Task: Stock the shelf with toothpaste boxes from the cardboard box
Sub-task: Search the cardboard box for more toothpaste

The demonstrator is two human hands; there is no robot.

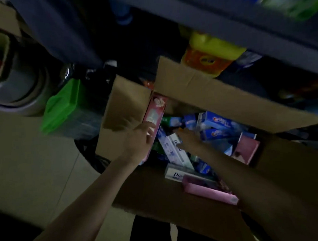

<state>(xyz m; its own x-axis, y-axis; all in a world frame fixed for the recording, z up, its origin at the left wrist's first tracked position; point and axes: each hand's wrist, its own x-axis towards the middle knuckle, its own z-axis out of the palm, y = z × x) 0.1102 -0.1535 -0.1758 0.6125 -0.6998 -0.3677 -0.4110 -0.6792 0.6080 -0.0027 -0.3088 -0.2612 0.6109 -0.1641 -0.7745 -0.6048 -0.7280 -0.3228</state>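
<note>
An open cardboard box [208, 88] stands on the floor, filled with several toothpaste boxes in blue, white and pink. My left hand [139, 139] grips a long pink toothpaste box [156, 111] that stands upright against the box's left flap. My right hand [188, 139] reaches down into the pile, fingers resting on a white toothpaste box [174, 151]; whether it grips that box is hidden. Another pink box [209, 191] lies near the front wall. The dark shelf edge [223, 21] runs above.
A yellow bottle [213, 53] stands on the lower shelf behind the carton. Green plastic ware [65, 105] and stacked grey tubs [20, 85] sit at the left. Pale floor tiles [28, 164] spread at the lower left.
</note>
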